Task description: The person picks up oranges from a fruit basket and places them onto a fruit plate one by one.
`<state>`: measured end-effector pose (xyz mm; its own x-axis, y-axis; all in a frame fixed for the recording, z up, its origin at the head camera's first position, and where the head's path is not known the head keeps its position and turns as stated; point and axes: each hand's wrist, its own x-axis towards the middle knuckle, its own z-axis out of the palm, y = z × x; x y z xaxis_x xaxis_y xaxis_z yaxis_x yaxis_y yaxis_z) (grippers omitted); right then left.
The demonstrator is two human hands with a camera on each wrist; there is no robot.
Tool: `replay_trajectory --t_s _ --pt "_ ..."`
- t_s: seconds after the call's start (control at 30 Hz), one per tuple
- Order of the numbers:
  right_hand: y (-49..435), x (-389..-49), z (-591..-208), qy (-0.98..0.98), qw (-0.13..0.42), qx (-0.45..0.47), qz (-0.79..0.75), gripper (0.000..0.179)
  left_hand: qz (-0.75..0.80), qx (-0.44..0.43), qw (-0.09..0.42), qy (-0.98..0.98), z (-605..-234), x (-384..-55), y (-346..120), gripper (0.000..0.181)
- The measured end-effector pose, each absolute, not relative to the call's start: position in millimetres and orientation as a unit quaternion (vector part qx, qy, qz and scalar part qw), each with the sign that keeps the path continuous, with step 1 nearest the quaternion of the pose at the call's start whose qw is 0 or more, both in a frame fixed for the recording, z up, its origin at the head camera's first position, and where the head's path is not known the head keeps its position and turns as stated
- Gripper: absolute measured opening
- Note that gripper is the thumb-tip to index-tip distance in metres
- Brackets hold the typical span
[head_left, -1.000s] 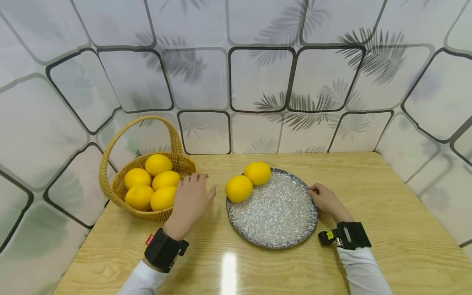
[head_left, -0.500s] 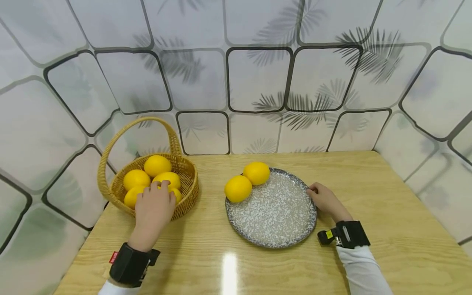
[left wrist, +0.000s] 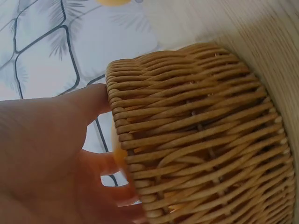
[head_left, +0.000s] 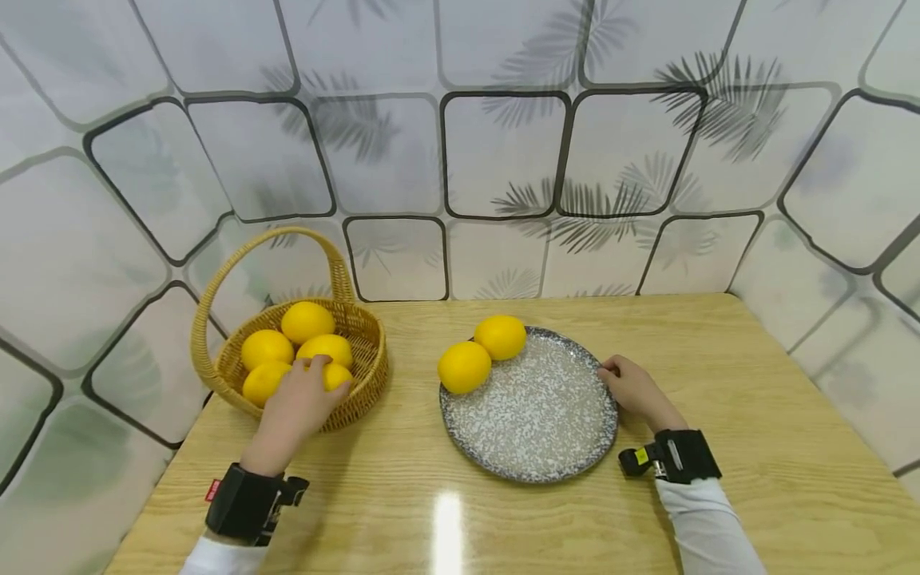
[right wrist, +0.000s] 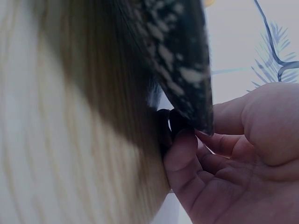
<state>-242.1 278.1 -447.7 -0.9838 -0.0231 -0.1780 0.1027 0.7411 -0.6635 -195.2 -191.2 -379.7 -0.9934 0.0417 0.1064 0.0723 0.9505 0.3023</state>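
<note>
Your left hand (head_left: 298,403) is in the tan woven wicker basket (head_left: 370,391), gripping a bright yellow oval lemon (head_left: 338,377) at its near right side, fingers curved over the fruit; the left wrist view shows your thumb at the basket's rim. Four other yellow lemons (head_left: 307,322) lie in the basket. It stands by the left edge of the pale wood table (head_left: 719,359). Your right hand (head_left: 636,391) pinches the right rim of the round grey-and-white speckled plate (head_left: 539,423), midway between the table's left and right edges. Two more lemons (head_left: 464,367) touch each other at the plate's back left rim.
</note>
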Motion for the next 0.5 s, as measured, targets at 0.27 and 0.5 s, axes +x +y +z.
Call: replay_trajectory --t_s 0.27,0.5 --pt "279.8 -243.7 -447.2 0.929 0.087 0.022 -0.359 0.036 -0.186 -0.024 0.039 -0.982 -382.0 -205.6 -194.0 0.065" --pt "278.7 -242.1 -447.8 0.928 0.09 0.023 -0.361 0.035 -0.203 0.0 0.034 -0.979 -383.8 -205.1 -195.7 0.063"
